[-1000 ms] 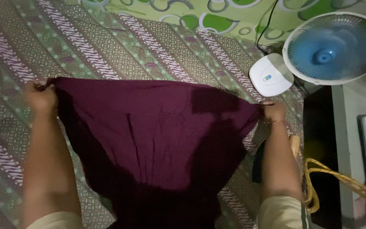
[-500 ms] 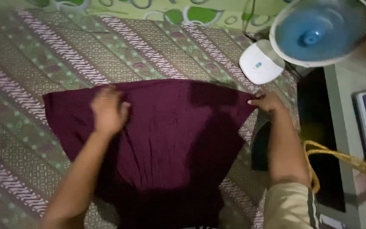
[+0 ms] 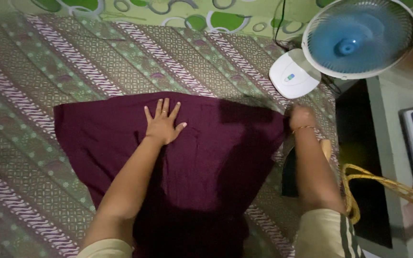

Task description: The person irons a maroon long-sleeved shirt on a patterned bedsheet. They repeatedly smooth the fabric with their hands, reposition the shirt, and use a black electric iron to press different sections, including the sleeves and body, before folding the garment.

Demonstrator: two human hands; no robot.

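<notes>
Cloth (image 3: 201, 157), dark maroon, lies spread flat on the patterned sheet (image 3: 48, 71), center of view. Your left hand (image 3: 162, 125) rests on it palm down, fingers (image 3: 161, 107) splayed open toward 12 o'clock, ring on one. Your right hand (image 3: 303, 118) is at the cloth's 3 o'clock edge, curled, blurry; can't tell if it pinches the edge. Fan (image 3: 359, 38) at 1 o'clock, its white base (image 3: 292, 74) just beside it. Yellow rope (image 3: 378, 184) at 4 o'clock.

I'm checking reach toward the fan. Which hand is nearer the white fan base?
Right. The right hand grips the cloth's corner just below the white fan base; the left hand lies flat mid-cloth, farther left.
</notes>
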